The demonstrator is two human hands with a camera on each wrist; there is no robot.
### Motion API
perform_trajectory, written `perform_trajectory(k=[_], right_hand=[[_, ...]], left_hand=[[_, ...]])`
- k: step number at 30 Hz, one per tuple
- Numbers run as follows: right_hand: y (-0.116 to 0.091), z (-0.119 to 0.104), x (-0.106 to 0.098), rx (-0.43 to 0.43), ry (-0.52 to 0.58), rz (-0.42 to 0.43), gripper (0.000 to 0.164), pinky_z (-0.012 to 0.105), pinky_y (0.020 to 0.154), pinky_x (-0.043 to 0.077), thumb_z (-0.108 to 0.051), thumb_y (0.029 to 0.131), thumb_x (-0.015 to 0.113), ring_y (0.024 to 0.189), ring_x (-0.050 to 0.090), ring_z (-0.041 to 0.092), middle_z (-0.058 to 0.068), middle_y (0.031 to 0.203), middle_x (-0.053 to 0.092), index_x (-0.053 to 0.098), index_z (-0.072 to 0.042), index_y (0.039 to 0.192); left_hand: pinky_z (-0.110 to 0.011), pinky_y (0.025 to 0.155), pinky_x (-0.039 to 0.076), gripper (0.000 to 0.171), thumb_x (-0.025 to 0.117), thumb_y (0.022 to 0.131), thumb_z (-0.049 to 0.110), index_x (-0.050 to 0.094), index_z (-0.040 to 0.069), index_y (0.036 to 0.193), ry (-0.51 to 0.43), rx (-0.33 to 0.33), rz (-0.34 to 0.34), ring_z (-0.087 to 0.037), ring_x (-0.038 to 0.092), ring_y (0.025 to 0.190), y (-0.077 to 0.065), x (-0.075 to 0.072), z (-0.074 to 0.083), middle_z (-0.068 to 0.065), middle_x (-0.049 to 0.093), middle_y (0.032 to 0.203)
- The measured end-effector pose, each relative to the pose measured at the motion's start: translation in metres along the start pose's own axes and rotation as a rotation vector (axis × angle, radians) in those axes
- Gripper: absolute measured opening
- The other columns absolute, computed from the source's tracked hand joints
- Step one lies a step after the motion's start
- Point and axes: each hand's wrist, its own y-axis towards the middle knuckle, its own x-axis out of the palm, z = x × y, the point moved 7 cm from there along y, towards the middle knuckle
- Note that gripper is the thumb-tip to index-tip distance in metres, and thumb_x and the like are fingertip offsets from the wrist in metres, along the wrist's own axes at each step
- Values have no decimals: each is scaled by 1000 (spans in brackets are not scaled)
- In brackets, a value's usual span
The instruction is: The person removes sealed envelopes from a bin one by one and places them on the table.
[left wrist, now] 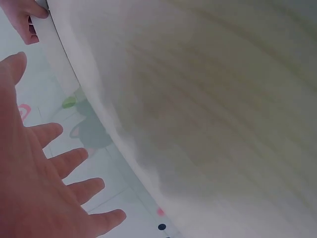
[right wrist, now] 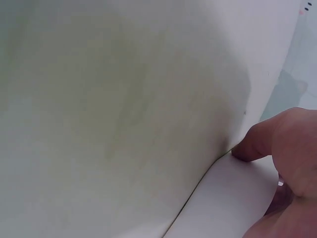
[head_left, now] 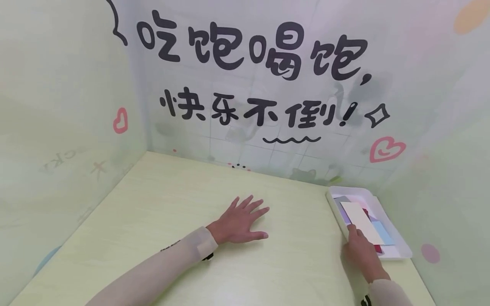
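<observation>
One shallow white tray [head_left: 401, 250] lay on the right side of the pale wooden table [head_left: 172, 191], its walls apparently serving to keep loose pieces together: a cream card [head_left: 361, 223] uppermost, slantwise over a light-blue piece [head_left: 384, 234] and a dark-red piece [head_left: 378, 249]; one right hand [head_left: 363, 253], which we found clasping the tray's left-hand wall between thumb and fingers, presumably for firm hold; one left hand [head_left: 238, 222], fingers spread wide, gripping nothing, its contact with the table we could not tell
</observation>
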Motion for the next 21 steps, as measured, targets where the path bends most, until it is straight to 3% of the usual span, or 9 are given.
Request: perform_trajectory(k=[9, 13, 21], right_hand=[[-10, -11, 7, -44, -18, 61, 43, 56, 75, 51, 1, 87, 53, 80, 61, 39, 28, 104, 54, 35, 12, 125], [-16, -19, 7, -51, -15, 72, 43, 55, 74, 51, 1, 86, 54, 81, 62, 39, 28, 105, 54, 37, 11, 125], [-26, -32, 5, -70, -31, 104, 40, 51, 64, 51, 3, 85, 55, 68, 57, 31, 20, 94, 53, 40, 8, 122]], left_hand=[[-62, 111, 16, 77, 39, 93, 76, 34, 30, 155, -3, 17, -13, -32, 20, 147, 17, 5, 14, -2, 31, 159], [-61, 111, 17, 78, 37, 93, 77, 33, 31, 155, 12, 30, -22, -30, 21, 147, 34, 9, 26, -1, 31, 159], [-58, 112, 18, 77, 36, 92, 78, 30, 35, 156, 72, 75, -53, -26, 21, 147, 73, 17, 65, 2, 29, 160]])
